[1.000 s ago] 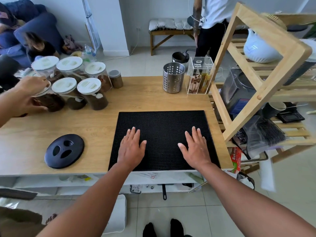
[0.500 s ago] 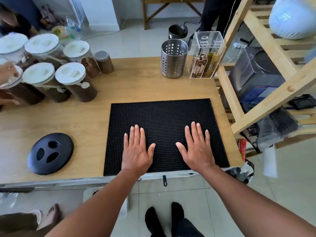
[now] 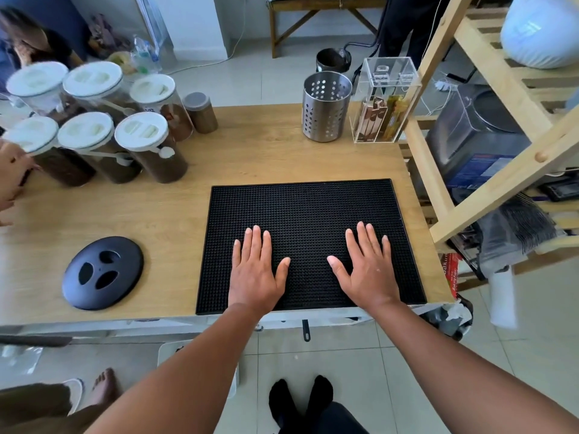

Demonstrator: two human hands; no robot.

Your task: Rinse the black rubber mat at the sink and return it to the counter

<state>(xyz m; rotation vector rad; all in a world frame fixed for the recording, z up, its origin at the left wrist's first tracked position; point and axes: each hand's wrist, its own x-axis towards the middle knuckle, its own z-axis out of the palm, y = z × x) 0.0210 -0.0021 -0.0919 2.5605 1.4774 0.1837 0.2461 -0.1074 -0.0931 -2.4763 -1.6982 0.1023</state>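
Observation:
The black rubber mat [image 3: 307,211] lies flat on the wooden counter [image 3: 250,158], its near edge at the counter's front edge. My left hand [image 3: 255,270] rests palm down on the mat's near left part, fingers spread. Palm down as well, my right hand [image 3: 365,267] lies on the mat's near right part with its fingers apart. Neither hand grips anything. No sink is in view.
Several white-lidded jars [image 3: 141,145] stand at the counter's back left, where another person's hand [image 3: 9,173] reaches in. A black oval lid [image 3: 101,272] lies left of the mat. A perforated steel holder [image 3: 326,106] and clear box [image 3: 383,101] stand behind it. A wooden shelf [image 3: 488,89] stands to the right.
My view has tipped down and come closer over the counter. Both hands stay flat on the mat in the same places. The other person's hand has drawn back to the left edge.

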